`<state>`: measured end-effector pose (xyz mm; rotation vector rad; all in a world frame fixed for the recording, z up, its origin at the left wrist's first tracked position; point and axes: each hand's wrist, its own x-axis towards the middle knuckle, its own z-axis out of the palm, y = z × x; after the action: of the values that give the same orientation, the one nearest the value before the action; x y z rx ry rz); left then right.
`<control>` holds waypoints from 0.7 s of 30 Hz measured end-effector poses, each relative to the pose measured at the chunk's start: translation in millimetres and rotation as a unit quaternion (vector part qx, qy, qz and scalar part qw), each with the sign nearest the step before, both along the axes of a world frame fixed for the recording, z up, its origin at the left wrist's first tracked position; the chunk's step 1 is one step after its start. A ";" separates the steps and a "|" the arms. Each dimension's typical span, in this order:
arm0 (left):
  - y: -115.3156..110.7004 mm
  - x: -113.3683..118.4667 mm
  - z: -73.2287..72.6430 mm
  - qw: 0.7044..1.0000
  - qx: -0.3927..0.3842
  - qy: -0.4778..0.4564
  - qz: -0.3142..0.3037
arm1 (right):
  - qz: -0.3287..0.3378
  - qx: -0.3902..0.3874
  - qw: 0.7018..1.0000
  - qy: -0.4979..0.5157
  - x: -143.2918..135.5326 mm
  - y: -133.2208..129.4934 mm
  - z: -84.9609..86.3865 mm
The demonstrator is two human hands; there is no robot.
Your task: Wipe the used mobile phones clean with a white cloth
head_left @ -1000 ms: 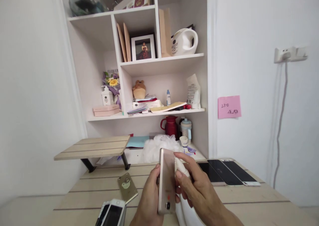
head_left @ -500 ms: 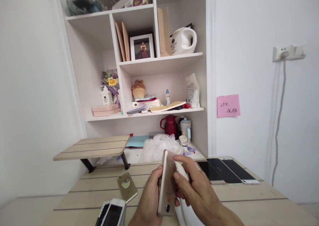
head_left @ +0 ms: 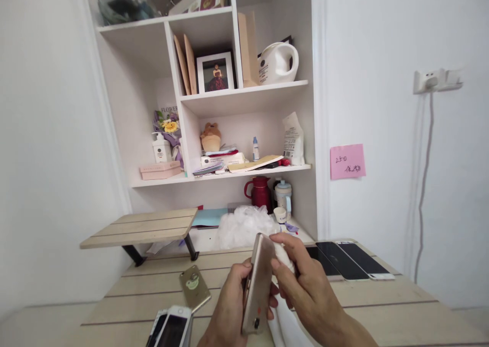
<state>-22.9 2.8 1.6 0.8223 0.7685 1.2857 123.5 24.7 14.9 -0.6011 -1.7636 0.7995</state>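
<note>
A gold smartphone [head_left: 259,281] is held up on its edge over the table, its back with the camera lens turned toward my right. My left hand [head_left: 229,303] is closed around its side, the thumb along the edge and fingertips showing on the far side. My right hand [head_left: 311,288] pinches a bunched white cloth [head_left: 283,259] against the upper right part of the phone. More white fabric [head_left: 284,319] hangs below, between my hands. Part of the cloth is hidden behind my right fingers.
A gold phone [head_left: 194,287] with a ring holder and stacked white phones [head_left: 173,326] lie left. Several black-screened phones [head_left: 344,260] lie right. A raised wooden stand [head_left: 141,227] is at the back left; a shelf unit [head_left: 244,100] stands behind, with a crumpled plastic bag [head_left: 244,227] on its bottom.
The phone has tilted a little more to the right in my left hand. My right hand with the cloth has shifted slightly right, and the whole view has moved a little.
</note>
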 end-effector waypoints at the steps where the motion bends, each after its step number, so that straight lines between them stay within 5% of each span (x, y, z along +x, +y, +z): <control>1: 0.5 -0.4 -1.7 1.000 0.010 0.003 -0.006 | 0.009 -0.002 1.000 -0.004 0.3 0.2 -0.2; 10: -1.2 3.3 -5.2 0.999 0.013 0.026 0.013 | 0.034 0.006 0.999 -0.011 0.5 -0.9 1.7; 21: -3.9 3.1 12.7 0.983 -0.052 -0.157 0.078 | -0.022 0.098 0.978 -0.182 5.2 -8.5 -2.7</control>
<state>-19.8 -1.1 14.4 0.4663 0.6482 1.4594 128.7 16.2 12.2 -0.6809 -2.1248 0.4966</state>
